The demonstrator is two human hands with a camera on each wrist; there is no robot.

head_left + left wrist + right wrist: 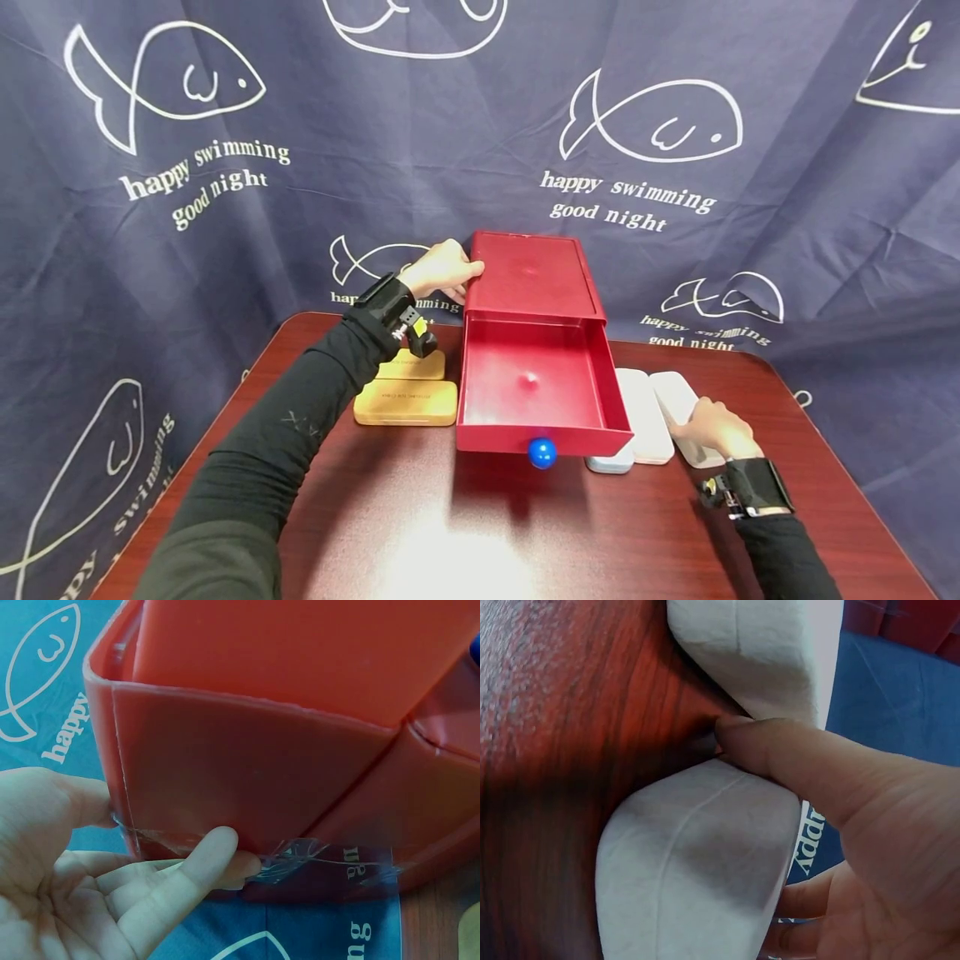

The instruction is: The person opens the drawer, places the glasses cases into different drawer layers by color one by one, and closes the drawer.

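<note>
A red plastic drawer box (pixel 532 271) stands at the back of the table, its drawer (pixel 498 439) pulled well out with nothing inside. On the drawer's front sits a blue ball knob (pixel 542 452). My left hand (pixel 442 268) holds the box at its rear left side; in the left wrist view, fingers lie along the box wall (pixel 225 757) near some clear tape (pixel 289 861). At the right, my right hand (pixel 716 429) grips the outermost white case (pixel 675 400), which looks like a glasses case. Its thumb (pixel 772 746) passes between this case and the neighbouring white case (pixel 757 652).
Left of the drawer lie two yellow cases, a nearer one (pixel 405 403) and a farther one (pixel 412 365). Right of it are another white case (pixel 643 417) and a pale blue one (pixel 611 463). A blue fish-print curtain (pixel 450 167) hangs behind the wooden table (pixel 360 500).
</note>
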